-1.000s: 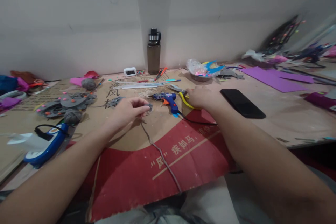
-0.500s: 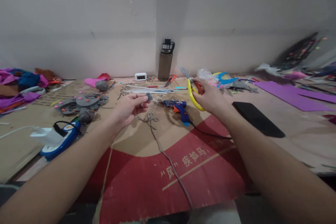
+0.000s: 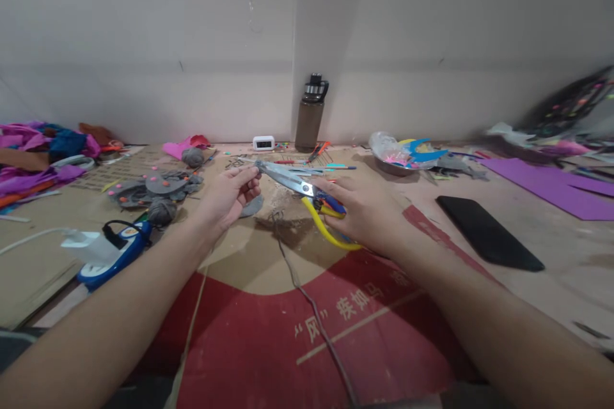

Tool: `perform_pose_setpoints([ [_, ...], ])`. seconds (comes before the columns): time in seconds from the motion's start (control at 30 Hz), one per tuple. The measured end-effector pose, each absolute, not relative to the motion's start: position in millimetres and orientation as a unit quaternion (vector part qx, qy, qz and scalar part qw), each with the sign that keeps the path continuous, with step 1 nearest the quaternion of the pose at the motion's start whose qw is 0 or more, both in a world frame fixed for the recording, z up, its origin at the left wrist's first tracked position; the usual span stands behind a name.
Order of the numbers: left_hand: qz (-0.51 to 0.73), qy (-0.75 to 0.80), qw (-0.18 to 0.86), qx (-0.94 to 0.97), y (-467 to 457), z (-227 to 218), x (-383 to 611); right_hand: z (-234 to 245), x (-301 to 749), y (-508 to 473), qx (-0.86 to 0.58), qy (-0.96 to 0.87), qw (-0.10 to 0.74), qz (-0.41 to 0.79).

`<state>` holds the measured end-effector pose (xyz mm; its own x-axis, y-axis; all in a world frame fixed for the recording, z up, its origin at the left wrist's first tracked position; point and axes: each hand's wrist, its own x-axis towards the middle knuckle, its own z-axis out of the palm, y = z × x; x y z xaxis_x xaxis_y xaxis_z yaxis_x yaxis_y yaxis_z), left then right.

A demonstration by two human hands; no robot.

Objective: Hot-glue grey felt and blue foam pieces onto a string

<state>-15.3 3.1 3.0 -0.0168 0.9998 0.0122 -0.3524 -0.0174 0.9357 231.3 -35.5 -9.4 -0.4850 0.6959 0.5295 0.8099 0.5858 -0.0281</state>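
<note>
My left hand (image 3: 234, 197) pinches a small grey fuzzy piece (image 3: 260, 166) between thumb and forefinger. My right hand (image 3: 367, 212) grips a pair of scissors (image 3: 286, 179) by the yellow handles. Their blades point left and the tips meet the grey piece at my left fingertips; whether they cut into it I cannot tell. A grey rounded scrap (image 3: 252, 206) shows just below my left fingers. Behind my right hand, the blue glue gun (image 3: 334, 199) is mostly hidden. Grey yarn (image 3: 314, 310) runs from a small tangle toward the front edge.
Red-and-tan cardboard (image 3: 249, 345) covers the work area. A black phone (image 3: 489, 232) and purple sheets (image 3: 551, 188) lie right. Left are a blue power strip (image 3: 115, 262), grey felt pieces (image 3: 165, 185) and coloured cloth (image 3: 43, 147). A bottle (image 3: 309, 118) and small clock (image 3: 263, 143) stand behind.
My right hand has swung the scissors down and left, from pointing up to the blades reaching my left fingertips. The glue gun is now mostly covered. The view has shifted slightly.
</note>
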Motion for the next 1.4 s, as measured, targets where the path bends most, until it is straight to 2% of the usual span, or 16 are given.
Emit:
perform_pose_setpoints([
  [0.8, 0.572, 0.395, 0.638, 0.332, -0.3, 7.4, -10.9, -14.1, 233.0, -30.5, -0.435, -0.861, 0.228, -0.130],
  [1.23, 0.575, 0.402, 0.644, 0.306, -2.2, 11.4, -7.6, -15.3, 232.8, -31.8, -0.434, -0.862, 0.206, -0.159],
  [1.4, 0.578, 0.400, 0.635, 0.321, -1.1, 7.8, -8.3, -15.9, 232.2, -31.9, -0.438, -0.866, 0.205, -0.129],
])
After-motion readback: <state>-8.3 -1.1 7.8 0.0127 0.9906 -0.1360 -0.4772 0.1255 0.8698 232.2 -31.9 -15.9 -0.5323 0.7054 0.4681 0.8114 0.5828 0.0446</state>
